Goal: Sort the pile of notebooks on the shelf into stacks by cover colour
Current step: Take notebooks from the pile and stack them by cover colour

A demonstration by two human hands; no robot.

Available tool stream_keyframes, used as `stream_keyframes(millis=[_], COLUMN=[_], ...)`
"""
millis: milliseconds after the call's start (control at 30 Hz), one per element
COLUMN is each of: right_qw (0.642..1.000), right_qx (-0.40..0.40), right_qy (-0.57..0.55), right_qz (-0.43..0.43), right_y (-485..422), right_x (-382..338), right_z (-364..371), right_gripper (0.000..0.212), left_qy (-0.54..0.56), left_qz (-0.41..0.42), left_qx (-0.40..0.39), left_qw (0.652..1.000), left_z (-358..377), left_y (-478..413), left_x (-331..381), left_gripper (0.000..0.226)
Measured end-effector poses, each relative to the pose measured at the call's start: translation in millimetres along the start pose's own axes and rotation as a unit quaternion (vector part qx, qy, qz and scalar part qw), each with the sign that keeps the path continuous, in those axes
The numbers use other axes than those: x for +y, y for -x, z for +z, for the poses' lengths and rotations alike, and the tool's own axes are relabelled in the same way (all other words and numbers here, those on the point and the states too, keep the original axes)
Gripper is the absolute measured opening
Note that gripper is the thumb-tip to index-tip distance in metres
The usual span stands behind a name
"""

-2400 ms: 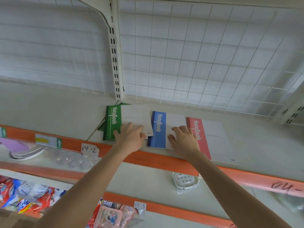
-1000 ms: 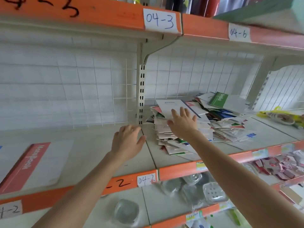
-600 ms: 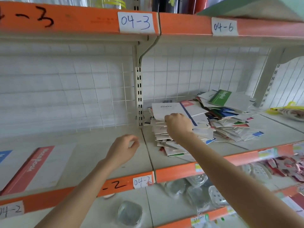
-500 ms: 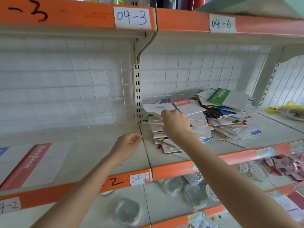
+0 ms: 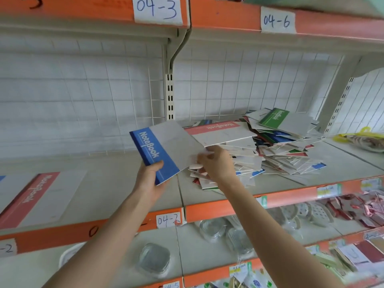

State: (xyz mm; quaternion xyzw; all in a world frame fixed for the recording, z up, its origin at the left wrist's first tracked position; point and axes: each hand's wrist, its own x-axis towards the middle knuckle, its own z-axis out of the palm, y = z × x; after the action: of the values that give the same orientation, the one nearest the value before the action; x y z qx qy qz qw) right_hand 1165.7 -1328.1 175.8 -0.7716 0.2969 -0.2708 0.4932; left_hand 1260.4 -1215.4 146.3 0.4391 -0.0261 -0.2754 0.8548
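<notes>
Right now the fingers (image 5: 154, 164) of my left hand (image 5: 148, 179) are curled round the spine end of a blue notebook (image 5: 164, 150), thumb on the cover and the rest hidden beneath. The fingertips (image 5: 204, 156) of my right hand (image 5: 216, 165) are closed on its pale far corner, though the blur leaves that grip less certain. The book hangs tilted in the air between both hands, clear of the shelf (image 5: 116, 183) and just left of the pile (image 5: 270, 150). Both forearms reach up and forward. The left wrist is turned so the palm cups the book from below. The right wrist is bent towards the heap, with the back of the hand facing me. Further out, the pile is a loose, slumped heap. A red-banded notebook (image 5: 220, 132) lies across its near top and a green notebook (image 5: 274, 117) sits higher at the back, with many mixed covers fanned out beneath them. Well apart to the left, a red notebook (image 5: 35, 198) lies flat on the shelf, and a sliver of blue (image 5: 1, 178) shows at the frame's edge beside it. I take that sliver to be the start of a blue stack. By my reckoning the sorting has barely begun: a few books are laid out and nearly the whole heap is left. This blue one most likely belongs over at the left edge.
</notes>
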Motion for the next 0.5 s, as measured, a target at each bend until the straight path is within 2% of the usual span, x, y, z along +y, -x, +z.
stream_keyframes(millis=[100, 133, 167, 267, 333, 400, 500], right_qw=[0.968, 0.951, 0.933, 0.879, 0.854, 0.840, 0.833], right_qx=[0.128, 0.134, 0.113, -0.018, -0.036, 0.012, 0.059], right_qy=[0.185, 0.243, 0.309, 0.462, 0.504, 0.519, 0.519], right_qz=[-0.109, -0.137, -0.148, -0.114, -0.122, -0.155, -0.184], right_y=[-20.3, -29.0, -37.8, -58.0, -60.6, -58.6, -52.1], right_x=[2.0, 2.3, 2.3, 5.6, 10.6, 14.2, 16.1], right_z=[-12.7, -15.4, -16.4, -12.0, -8.0, -8.3, -12.7], right_gripper=[0.039, 0.041, 0.045, 0.051, 0.040, 0.029, 0.024], left_qy=[-0.035, -0.046, -0.057, -0.089, -0.115, -0.130, -0.138], left_qz=[0.027, 0.033, 0.035, 0.032, 0.027, 0.022, 0.008], left_qx=[0.014, 0.018, 0.019, 0.010, -0.001, -0.011, -0.016], left_qw=[0.999, 0.998, 0.998, 0.995, 0.993, 0.991, 0.990], left_z=[-18.1, -23.2, -27.0, -32.7, -34.3, -35.3, -35.1], left_y=[1.0, 0.7, 0.6, 3.2, 4.8, 5.0, 4.5], left_x=[11.5, 14.9, 17.6, 23.1, 25.1, 25.8, 25.0], left_gripper=[0.036, 0.038, 0.039, 0.040, 0.041, 0.042, 0.039])
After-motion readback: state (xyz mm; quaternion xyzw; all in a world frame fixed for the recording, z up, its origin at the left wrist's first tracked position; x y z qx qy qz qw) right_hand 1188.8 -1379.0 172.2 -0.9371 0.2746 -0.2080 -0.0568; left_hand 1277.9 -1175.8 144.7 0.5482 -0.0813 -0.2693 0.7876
